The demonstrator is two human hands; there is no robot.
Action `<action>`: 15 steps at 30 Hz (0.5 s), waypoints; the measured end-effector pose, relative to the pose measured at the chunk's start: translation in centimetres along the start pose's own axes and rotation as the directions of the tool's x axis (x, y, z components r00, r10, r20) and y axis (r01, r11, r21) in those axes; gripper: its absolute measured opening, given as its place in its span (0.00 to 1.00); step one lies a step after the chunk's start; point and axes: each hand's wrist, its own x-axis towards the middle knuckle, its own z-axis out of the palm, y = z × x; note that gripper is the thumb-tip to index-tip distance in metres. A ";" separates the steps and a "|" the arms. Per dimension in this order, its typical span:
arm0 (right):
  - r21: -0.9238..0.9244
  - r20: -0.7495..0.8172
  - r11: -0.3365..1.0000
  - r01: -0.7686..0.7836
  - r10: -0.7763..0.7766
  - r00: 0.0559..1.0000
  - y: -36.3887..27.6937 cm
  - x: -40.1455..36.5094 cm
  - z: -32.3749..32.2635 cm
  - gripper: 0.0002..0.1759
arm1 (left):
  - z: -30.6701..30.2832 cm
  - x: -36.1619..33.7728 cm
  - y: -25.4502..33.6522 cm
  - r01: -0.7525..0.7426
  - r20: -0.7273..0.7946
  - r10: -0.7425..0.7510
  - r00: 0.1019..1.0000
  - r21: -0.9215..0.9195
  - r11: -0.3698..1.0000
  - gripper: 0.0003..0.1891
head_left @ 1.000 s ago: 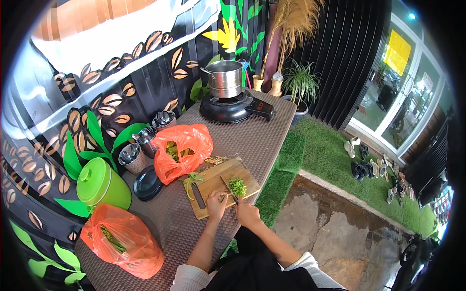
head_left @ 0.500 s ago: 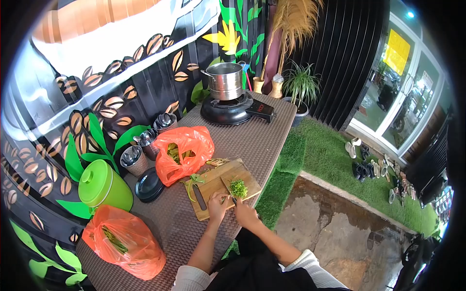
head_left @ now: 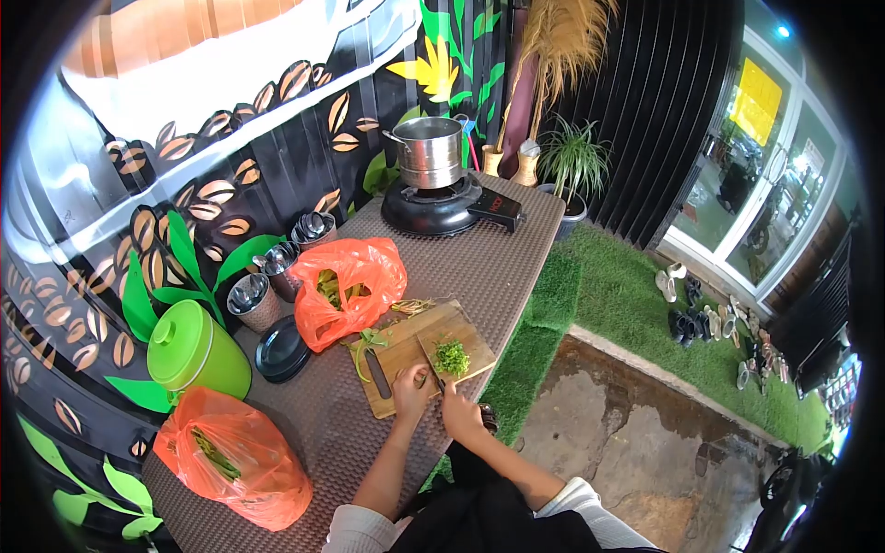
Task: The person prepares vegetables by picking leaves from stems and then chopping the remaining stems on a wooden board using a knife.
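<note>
A wooden cutting board (head_left: 406, 355) lies on the table in front of me with a pile of finely chopped green herbs (head_left: 452, 357) on its right half. My right hand (head_left: 461, 412) is closed round the handle of a knife (head_left: 427, 353), whose blade points away from me along the pile's left side. Just left of the knife, my left hand (head_left: 410, 391) rests at the board's near edge with its fingers curled in. What those fingers hold, if anything, I cannot make out. Loose green stems (head_left: 369, 343) lie at the board's far left corner.
An open orange plastic bag (head_left: 348, 293) of greens sits beyond the board, another orange bag (head_left: 235, 461) at the near left. A steel pot (head_left: 430, 152) stands on a portable stove (head_left: 433, 205). Along the wall are a green lidded container (head_left: 198, 350), black plates (head_left: 282, 348) and cutlery cups (head_left: 253, 301).
My right hand has shifted slightly left and toward me with the knife. My left hand stays in nearly the same place, its fingers a little more curled.
</note>
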 end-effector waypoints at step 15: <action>-0.018 -0.021 0.997 0.074 -0.074 0.997 -0.1 1.4 -0.2 0.17 | -0.5 -0.8 1.7 -0.050 0.016 0.048 0.999 0.133 0.990 0.09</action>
